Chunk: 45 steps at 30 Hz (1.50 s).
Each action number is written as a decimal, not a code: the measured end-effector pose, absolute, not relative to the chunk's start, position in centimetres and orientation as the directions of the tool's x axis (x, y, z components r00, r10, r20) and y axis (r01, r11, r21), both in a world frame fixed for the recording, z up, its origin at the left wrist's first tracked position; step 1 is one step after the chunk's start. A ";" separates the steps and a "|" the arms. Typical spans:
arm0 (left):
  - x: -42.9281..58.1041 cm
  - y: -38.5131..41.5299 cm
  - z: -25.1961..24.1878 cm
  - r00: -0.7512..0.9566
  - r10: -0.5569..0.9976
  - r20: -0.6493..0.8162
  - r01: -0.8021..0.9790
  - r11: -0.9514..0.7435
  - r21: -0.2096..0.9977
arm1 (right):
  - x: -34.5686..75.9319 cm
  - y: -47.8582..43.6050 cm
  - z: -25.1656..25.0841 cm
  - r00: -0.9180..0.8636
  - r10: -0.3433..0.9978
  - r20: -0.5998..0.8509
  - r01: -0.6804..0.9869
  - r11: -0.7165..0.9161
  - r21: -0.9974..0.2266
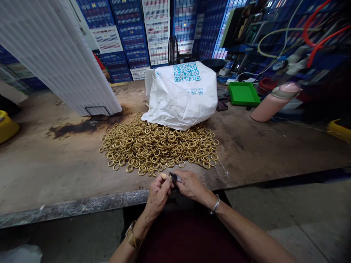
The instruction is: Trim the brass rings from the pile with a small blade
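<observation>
Just in front of the ring pile, at the table's near edge, my two hands meet. My left hand (pixel 159 190) is closed, pinching a small brass-coloured ring (pixel 170 177) that is mostly covered by the fingers. My right hand (pixel 190 185) is wrapped round a small dark-bladed tool (pixel 173 176), perhaps a knife, whose tip touches or nearly touches the ring. Its handle is largely hidden in the palm. Beyond the hands, a heap of brass-coloured rings (pixel 153 146) spreads over the wooden table (pixel 68 171). A white printed sack (pixel 181 98) lies on the heap's far side.
A tall white corrugated panel (pixel 63 54) stands at left by a black wire stand (pixel 97 112). To the right are a green tray (pixel 244 94) and a pink bottle (pixel 272 103). Yellow containers (pixel 7 126) sit at both sides. Stacked crates (pixel 134 36) and a fan (pixel 173 51) are behind.
</observation>
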State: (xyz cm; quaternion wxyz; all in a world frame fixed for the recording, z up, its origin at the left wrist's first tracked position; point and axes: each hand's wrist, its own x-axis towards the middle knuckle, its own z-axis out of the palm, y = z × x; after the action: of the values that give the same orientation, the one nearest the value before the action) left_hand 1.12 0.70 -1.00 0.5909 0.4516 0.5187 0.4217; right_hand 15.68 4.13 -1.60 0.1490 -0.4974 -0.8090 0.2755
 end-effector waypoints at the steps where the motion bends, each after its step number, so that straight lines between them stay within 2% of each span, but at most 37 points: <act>1: 1.1 0.7 -1.0 0.116 0.966 -0.231 -0.033 0.236 0.971 | 15.7 4.2 -1.6 -0.470 0.882 -0.037 0.716 0.357 -0.600; 6: 1.1 0.9 -1.1 0.111 0.963 -0.245 -0.048 0.251 0.967 | 15.8 4.3 -1.8 -0.497 0.867 -0.028 0.670 0.364 -0.647; 12: 0.9 0.8 -1.7 0.107 0.973 -0.206 -0.005 0.207 0.978 | 15.8 4.2 -1.8 -0.503 0.864 -0.032 0.670 0.365 -0.647; 19: 0.4 0.5 -2.2 0.160 0.973 -0.168 -0.016 0.173 0.985 | 16.4 4.9 -0.7 -0.628 0.771 -0.110 0.584 0.373 -0.721; 22: 0.4 -0.2 -1.5 0.188 0.959 -0.213 -0.071 0.230 0.971 | 16.3 4.9 -0.2 -0.607 0.781 -0.149 0.645 0.375 -0.666; 25: 0.5 -1.0 -0.4 0.269 0.937 -0.224 -0.181 0.278 0.943 | 15.8 4.9 -0.3 -0.487 0.864 -0.128 0.777 0.362 -0.515; 27: 0.6 -1.2 0.2 0.309 0.926 -0.217 -0.305 0.313 0.900 | 15.5 5.0 -0.8 -0.414 0.905 -0.094 0.835 0.337 -0.435; 30: 0.5 -0.8 0.6 0.262 0.924 -0.278 -0.477 0.375 0.795 | 14.8 5.3 -1.8 -0.324 0.946 -0.032 0.880 0.289 -0.377; 33: 0.3 -0.2 0.2 0.192 0.917 -0.351 -0.526 0.398 0.752 | 14.2 5.6 -2.4 -0.257 0.966 0.006 0.917 0.246 -0.314; 36: 0.1 0.0 -0.4 0.165 0.919 -0.358 -0.586 0.383 0.714 | 13.8 6.0 -2.5 -0.248 0.969 0.004 0.934 0.240 -0.266; 41: -0.2 0.0 -1.3 0.235 0.905 -0.354 -0.738 0.404 0.541 | 14.0 6.6 -2.9 -0.265 0.964 0.012 0.926 0.258 -0.277; 45: -0.6 0.2 -1.8 0.266 0.859 -0.438 -0.796 0.452 0.402 | 14.4 6.9 -3.3 -0.277 0.959 0.053 0.905 0.279 -0.322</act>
State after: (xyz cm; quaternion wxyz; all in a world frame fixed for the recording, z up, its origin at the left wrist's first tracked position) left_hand -0.55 0.18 -1.75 0.7941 0.0506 0.3091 0.5209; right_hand 14.41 6.86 -3.35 0.1190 -0.5892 -0.7909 0.1148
